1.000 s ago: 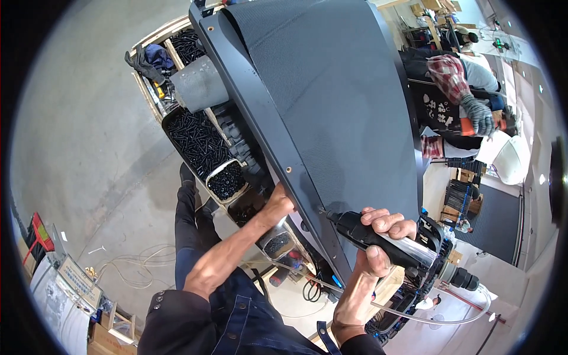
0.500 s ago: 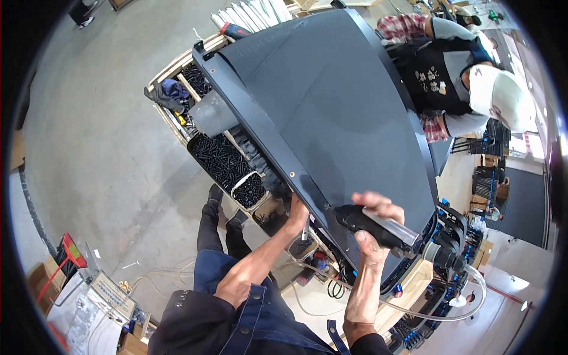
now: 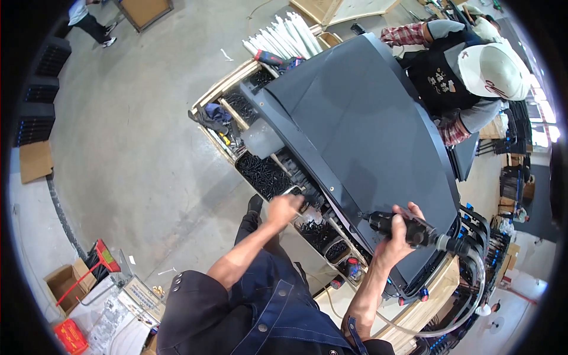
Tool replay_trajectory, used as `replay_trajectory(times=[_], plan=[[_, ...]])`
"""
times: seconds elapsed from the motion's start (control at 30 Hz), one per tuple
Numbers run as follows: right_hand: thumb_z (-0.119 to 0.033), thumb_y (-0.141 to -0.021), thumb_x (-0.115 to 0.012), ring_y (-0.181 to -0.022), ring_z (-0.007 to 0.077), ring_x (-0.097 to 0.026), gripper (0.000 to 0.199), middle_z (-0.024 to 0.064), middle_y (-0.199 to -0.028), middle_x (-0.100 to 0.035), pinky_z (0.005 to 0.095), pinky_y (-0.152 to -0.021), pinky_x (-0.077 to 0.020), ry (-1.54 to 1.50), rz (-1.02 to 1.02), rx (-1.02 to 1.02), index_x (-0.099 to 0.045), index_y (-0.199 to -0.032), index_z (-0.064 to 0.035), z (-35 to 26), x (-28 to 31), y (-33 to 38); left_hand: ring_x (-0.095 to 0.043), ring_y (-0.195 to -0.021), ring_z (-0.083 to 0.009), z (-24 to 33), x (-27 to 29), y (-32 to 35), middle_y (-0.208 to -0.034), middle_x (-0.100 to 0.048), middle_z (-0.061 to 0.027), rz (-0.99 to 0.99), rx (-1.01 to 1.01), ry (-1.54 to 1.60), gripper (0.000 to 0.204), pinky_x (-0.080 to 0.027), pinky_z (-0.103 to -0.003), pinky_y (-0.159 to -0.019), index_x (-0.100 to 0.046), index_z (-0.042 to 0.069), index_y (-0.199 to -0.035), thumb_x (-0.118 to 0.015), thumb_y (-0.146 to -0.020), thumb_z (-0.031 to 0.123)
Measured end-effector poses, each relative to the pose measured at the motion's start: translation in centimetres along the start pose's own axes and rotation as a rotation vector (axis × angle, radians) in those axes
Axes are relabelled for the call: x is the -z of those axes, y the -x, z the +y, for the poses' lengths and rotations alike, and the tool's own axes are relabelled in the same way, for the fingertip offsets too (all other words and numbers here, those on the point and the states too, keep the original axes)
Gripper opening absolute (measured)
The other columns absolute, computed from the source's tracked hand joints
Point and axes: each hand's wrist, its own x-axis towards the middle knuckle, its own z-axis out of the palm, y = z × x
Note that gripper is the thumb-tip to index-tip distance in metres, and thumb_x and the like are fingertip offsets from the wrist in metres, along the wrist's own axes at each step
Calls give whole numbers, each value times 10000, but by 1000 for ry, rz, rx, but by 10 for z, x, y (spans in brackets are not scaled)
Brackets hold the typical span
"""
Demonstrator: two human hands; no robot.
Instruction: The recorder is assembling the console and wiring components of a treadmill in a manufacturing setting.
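My right hand is wrapped round a black pneumatic screwdriver, with a clear air hose running from its rear end. The driver lies low over the near edge of a large dark grey panel, its tip close to that edge. My left hand reaches over a small bin by the panel's near side. Motion blurs its fingers and they are partly hidden, so what they hold does not show. Beside it, a tray of black screws sits to the left and a bin of black fasteners to the right.
Across the panel a co-worker in a white cap leans in. White tubes lie behind the bench's far-left corner. A grey cylindrical container stands among the bins. Blue-tipped black parts are stacked at right.
My left hand has moved from beneath the panel's near edge to the small bin on the left. My right hand's fingers have closed round the screwdriver. The whole view has shifted.
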Motion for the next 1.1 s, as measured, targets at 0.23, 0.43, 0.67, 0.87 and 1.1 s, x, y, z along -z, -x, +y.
replay_trajectory(times=[0.23, 0.43, 0.67, 0.87, 1.1], plan=[[48, -805, -732, -893, 216, -672, 432, 128, -1160, -543, 406, -901, -566, 127, -171, 72, -551, -1194, -8, -18, -22, 3, -609, -961, -426, -56, 52, -65, -990, -655, -201, 208, -238, -321, 321, -479, -534, -840, -682, 11, -903, -559, -991, 295], [-44, -829, -737, -887, 234, -662, 507, 115, -945, -637, 478, -946, -528, -158, 228, 70, -464, -1256, -22, -63, 22, 0, -652, -987, -303, 18, 11, -26, -1044, -696, -116, -345, -158, 270, 209, -514, -456, -861, -716, 29, -1010, -624, -963, 211], [-137, -801, -787, -801, 236, -662, 412, 82, -883, -592, 399, -779, -545, -5, 527, -331, -495, -1081, -56, -83, 129, 113, -658, -1021, -237, 41, -94, -47, -1069, -712, -78, -1202, 576, 1192, 297, -537, -398, -843, -680, 70, -1094, -738, -875, 263], [-239, -914, -723, -742, 192, -653, 279, 76, -825, -629, 339, -702, -547, 135, 907, -457, -551, -1017, -45, -85, 272, 219, -626, -1068, -271, 22, -73, -81, -1224, -664, -92, -1360, 542, 1402, 410, -536, -420, -806, -626, 111, -1240, -600, -972, 420], [-167, -812, -829, -702, 98, -593, 277, 13, -778, -622, 269, -635, -484, 540, 963, -657, -606, -916, -40, -39, 482, 259, -616, -1185, -275, 69, -77, -44, -1298, -642, -119, -825, 581, 1250, 360, -519, -417, -989, -612, 47, -1282, -621, -972, 230]])
